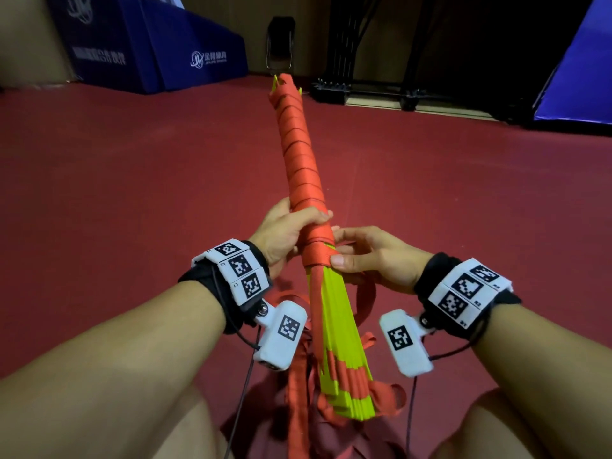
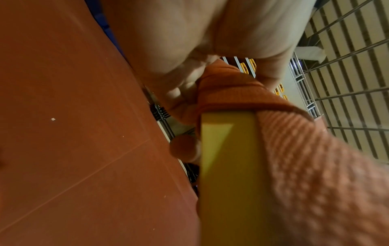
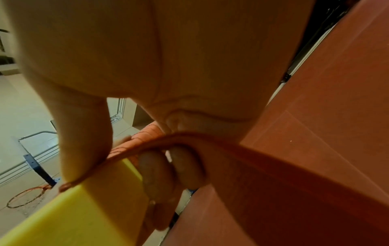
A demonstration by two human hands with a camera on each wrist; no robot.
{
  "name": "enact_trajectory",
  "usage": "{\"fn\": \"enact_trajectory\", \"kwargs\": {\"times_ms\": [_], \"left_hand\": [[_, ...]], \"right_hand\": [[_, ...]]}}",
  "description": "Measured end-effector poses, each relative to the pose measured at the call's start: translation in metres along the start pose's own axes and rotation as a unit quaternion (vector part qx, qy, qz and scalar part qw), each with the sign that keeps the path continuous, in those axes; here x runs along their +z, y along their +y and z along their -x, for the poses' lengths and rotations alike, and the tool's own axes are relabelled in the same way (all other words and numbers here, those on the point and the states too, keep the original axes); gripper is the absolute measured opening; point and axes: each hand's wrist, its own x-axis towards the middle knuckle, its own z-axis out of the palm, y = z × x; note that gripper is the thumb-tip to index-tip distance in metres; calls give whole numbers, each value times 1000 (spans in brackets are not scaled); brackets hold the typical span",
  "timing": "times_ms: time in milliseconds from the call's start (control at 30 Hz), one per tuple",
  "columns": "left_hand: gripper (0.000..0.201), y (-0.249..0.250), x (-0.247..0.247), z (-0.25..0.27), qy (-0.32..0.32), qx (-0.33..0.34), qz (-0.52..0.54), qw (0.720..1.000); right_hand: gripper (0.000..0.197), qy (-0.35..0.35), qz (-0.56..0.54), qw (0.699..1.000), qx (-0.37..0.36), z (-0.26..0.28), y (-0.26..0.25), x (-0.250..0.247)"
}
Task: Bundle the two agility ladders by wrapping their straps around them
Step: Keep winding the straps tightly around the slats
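At six o'clock in the head view, closest in, the unwrapped ends of the yellow rungs [image 1: 344,366] fan out toward the person's lap, with loose red strap [image 1: 299,385] trailing beside them; they hang free, presumably because the wrap has not reached them. Just above centre, the right hand [image 1: 374,256] pinches the last turn of strap against the bundle, thumb on top and fingers curled behind, probably so the coil cannot slacken. In the right wrist view the strap runs taut across those fingers [image 3: 153,173]. At ten o'clock from it, touching the same bundle, the left hand [image 1: 284,233] closes fully round the wrapped part, steadying it as an axis to wind on. From there the wrapped bundle [image 1: 299,160] slants away toward twelve o'clock, held above the red floor [image 1: 132,193], which leaves room for strap to pass round. Farthest, blue padded blocks [image 1: 165,48] sit at eleven o'clock.
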Motion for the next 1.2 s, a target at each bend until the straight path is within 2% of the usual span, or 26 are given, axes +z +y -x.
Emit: {"fn": "enact_trajectory", "kwargs": {"times_ms": [67,100,167,233,333,367,500,600,700,867,1000,1067,1133,1200], "left_hand": [[48,-1,2,0,-5,-7,39,999],[44,-1,2,-1,-6,-10,50,999],[44,-1,4,-1,-13,-10,54,998],[46,-3,4,-3,-11,24,-25,999],[67,-8,3,-6,15,73,-187,980],[69,-9,3,-6,23,82,-218,972],[55,-6,-1,-2,64,103,-263,957],[46,-8,-5,-3,89,97,-264,956],[45,-10,-8,-6,99,83,-242,962],[67,-18,-9,-15,90,67,-186,976],[73,-21,-7,-19,69,40,-141,987],[60,-16,-6,-16,52,32,-122,991],[41,-13,-5,-15,37,26,-97,994],[35,-11,-4,-13,23,24,-78,996]], "right_hand": [[61,-6,-3,1000,-1,0,-1,2],[57,-2,0,1000,-4,0,-1,3],[35,17,11,1000,-11,1,-2,5],[25,35,33,999,-13,1,-2,7],[33,57,103,993,-17,-1,0,7],[33,66,125,990,-19,0,0,6],[39,110,183,977,-14,-3,2,2],[46,116,192,975,4,-6,4,-1],[39,95,192,977,12,-4,4,-3],[31,78,175,981,18,-3,4,-7],[31,89,212,973,14,-2,3,-10],[36,98,242,965,9,-1,2,-12],[38,105,211,972,10,0,2,-13],[39,106,177,978,15,-1,3,-12]]}}
